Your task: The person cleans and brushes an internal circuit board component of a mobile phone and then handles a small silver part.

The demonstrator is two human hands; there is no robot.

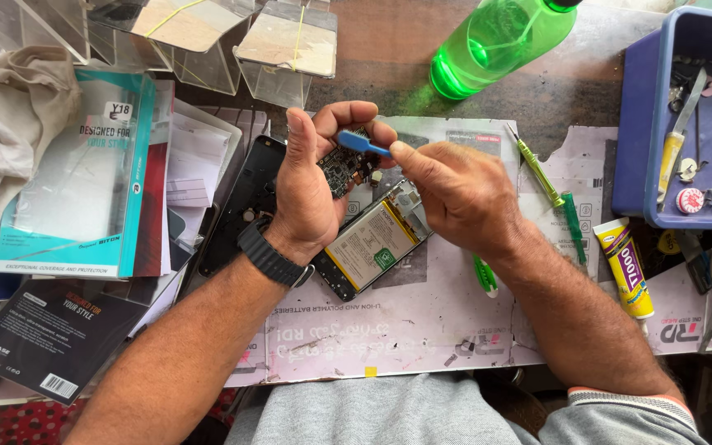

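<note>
The small dark green circuit board (341,167) is already out of the opened phone with its flat pale battery (372,243), which lies back-off on the surface (422,330) just below; nothing shows it refitted. The board sits raised above the phone, its long axis running roughly from lower left to upper right. The left hand (311,185) is curled closed around it. The right hand (455,194) pinches 1 blue plastic pry tool (363,144), tip pointing left onto the board.

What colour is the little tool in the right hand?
Blue tool, seen in the head view.
</note>
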